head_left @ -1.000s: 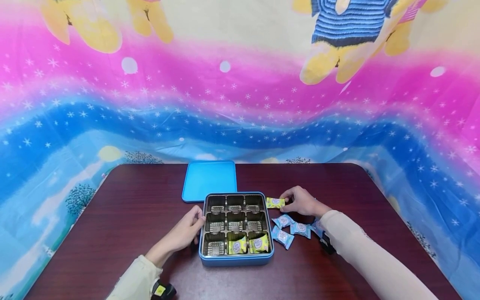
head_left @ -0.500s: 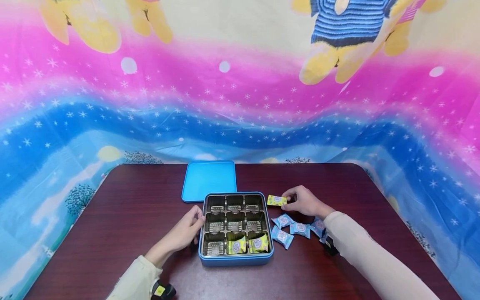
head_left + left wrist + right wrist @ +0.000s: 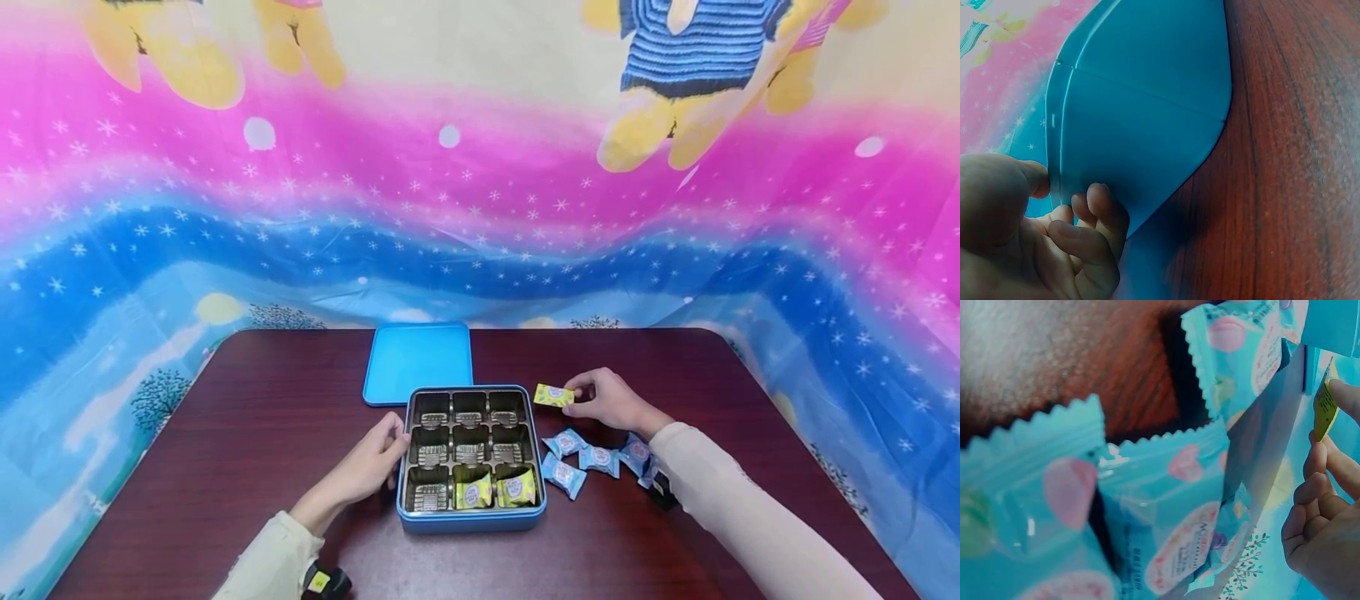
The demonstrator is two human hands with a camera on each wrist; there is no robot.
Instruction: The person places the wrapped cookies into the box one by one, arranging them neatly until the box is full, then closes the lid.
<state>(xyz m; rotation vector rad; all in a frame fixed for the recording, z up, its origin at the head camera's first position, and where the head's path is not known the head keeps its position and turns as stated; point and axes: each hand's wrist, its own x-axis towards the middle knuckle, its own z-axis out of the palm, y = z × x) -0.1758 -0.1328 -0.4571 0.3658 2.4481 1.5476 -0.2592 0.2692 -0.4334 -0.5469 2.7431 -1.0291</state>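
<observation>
A square blue tin holds a dark tray with compartments in three rows of three. Yellow-wrapped candies sit in the front row's middle compartment and right compartment. My left hand grips the tin's left side; in the left wrist view the thumb is at the rim and the fingers curl against the wall. Beyond the tin's back right corner, my right hand pinches another yellow-wrapped candy by one end. In the right wrist view this candy shows edge-on between thumb and fingers.
Several blue-wrapped candies lie right of the tin, close to the right forearm, which partly covers the farthest one. The light blue lid lies behind the tin, at its back left. A patterned cloth hangs behind the dark wooden table.
With the yellow candy pinched, my right hand has shifted slightly right and up, and the candy now tilts a little. The left hand and the tin stay in place.
</observation>
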